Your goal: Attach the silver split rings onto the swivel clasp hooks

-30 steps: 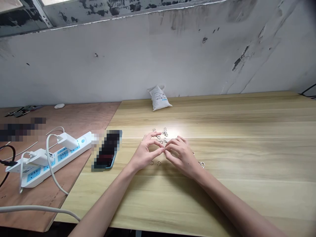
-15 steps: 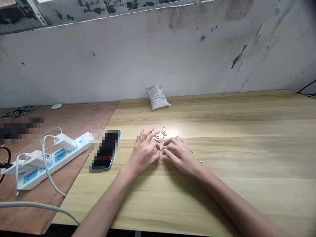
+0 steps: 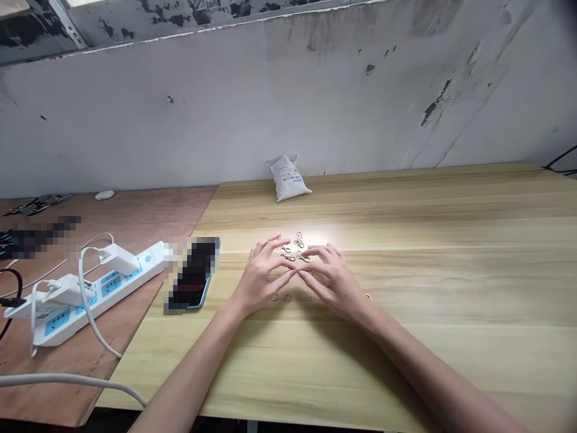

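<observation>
My left hand (image 3: 258,279) and my right hand (image 3: 337,281) meet over the table, thumb and forefinger of each pinched together, the fingertips almost touching. A tiny metal piece shows between them, too small to name. Just beyond the fingertips lie several silver lobster clasps, among them one clasp (image 3: 287,257) by my left fingers and another clasp (image 3: 303,257) by my right. A small heap of clasps (image 3: 299,240) sits farther back. Nearer to me are two metal rings, a left ring (image 3: 274,297) and a right ring (image 3: 288,297). One more ring (image 3: 368,296) lies beside my right wrist.
A phone (image 3: 195,276) lies left of my hands. On the lower reddish board (image 3: 180,207) a white power strip (image 3: 106,294) holds two chargers with cables. A white packet (image 3: 290,179) stands at the back against the wall (image 3: 216,126).
My left thumb and forefinger have straightened towards my right fingertips. My right hand's other fingers have lifted slightly. A clasp and the two near rings show more fully.
</observation>
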Demonstrator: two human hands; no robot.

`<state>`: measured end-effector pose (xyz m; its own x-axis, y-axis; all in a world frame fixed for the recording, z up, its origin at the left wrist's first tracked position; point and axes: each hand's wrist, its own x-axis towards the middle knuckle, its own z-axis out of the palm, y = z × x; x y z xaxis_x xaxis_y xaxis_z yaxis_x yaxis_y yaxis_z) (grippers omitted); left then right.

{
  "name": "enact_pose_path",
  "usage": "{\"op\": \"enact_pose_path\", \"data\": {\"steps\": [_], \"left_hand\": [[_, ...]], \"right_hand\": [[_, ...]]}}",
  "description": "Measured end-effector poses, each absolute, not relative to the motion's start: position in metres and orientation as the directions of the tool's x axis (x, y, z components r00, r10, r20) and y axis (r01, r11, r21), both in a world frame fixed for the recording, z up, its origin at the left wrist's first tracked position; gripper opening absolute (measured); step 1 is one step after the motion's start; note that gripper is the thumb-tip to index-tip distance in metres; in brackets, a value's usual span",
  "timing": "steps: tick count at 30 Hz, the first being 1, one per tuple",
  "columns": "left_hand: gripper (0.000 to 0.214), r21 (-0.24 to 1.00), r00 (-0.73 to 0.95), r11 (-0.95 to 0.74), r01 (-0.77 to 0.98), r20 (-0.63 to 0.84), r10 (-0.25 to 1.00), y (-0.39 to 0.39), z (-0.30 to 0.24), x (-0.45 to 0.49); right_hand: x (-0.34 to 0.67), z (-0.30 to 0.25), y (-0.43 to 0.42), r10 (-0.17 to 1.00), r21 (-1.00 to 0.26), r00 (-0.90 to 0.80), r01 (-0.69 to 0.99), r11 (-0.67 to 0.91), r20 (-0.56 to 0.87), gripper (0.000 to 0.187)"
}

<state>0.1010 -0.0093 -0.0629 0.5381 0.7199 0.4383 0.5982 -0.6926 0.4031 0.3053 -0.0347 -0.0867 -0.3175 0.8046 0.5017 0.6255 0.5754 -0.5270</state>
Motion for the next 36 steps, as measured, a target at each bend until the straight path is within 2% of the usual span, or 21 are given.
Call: {"op": "enact_pose_path", "data": {"steps": [3,8,10,14,17,21,23,26,30,32,36], "left_hand": [[0.012,0.315,0.536,-0.704,0.637,0.475,0.698,-0.007,-0.062,0.099],[0.018,0.066,0.609,-0.74,0.669,0.522,0.597,-0.008,-0.066,0.1],[0.019,0.049,0.617,-0.732,0.679,0.502,0.606,-0.007,-0.07,0.1],[0.013,0.179,0.558,-0.656,0.734,0.392,0.731,-0.001,-0.075,0.095],[0.017,0.311,0.523,-0.606,0.732,0.315,0.792,0.003,-0.072,0.085],[0.014,0.551,0.628,-0.601,0.58,0.167,0.76,0.0,-0.058,0.075],[0.017,0.622,0.693,-0.573,0.534,0.066,0.718,-0.004,-0.052,0.075],[0.011,0.633,0.722,-0.558,0.537,-0.001,0.692,-0.01,-0.049,0.079],[0.008,0.584,0.73,-0.608,0.538,0.038,0.683,-0.01,-0.055,0.085],[0.01,0.55,0.732,-0.646,0.53,0.088,0.675,-0.008,-0.059,0.087],[0.013,0.501,0.729,-0.702,0.507,0.185,0.659,-0.007,-0.064,0.09]], "right_hand": [[0.306,-0.091,-0.034,0.795,-0.473,-0.324,0.667,0.576,0.512,0.019],[0.305,-0.094,-0.034,0.803,-0.46,-0.331,0.683,0.567,0.496,0.023],[0.304,-0.095,-0.032,0.81,-0.463,-0.333,0.688,0.559,0.482,0.024],[0.304,-0.099,-0.022,0.852,-0.401,-0.276,0.789,0.465,0.446,0.025],[0.31,-0.098,-0.014,0.867,-0.33,-0.226,0.858,0.393,0.445,0.025],[0.337,-0.084,-0.017,0.875,-0.329,-0.176,0.879,0.346,0.451,0.023],[0.357,-0.075,-0.027,0.908,-0.357,-0.202,0.871,0.338,0.367,0.024],[0.382,-0.067,-0.048,0.92,-0.352,-0.305,0.856,0.378,0.245,0.026],[0.389,-0.067,-0.07,0.862,-0.278,-0.459,0.817,0.504,0.213,0.025],[0.385,-0.068,-0.073,0.84,-0.208,-0.488,0.819,0.534,0.235,0.025],[0.378,-0.068,-0.062,0.795,0.008,-0.545,0.826,0.564,0.267,0.026]]}}
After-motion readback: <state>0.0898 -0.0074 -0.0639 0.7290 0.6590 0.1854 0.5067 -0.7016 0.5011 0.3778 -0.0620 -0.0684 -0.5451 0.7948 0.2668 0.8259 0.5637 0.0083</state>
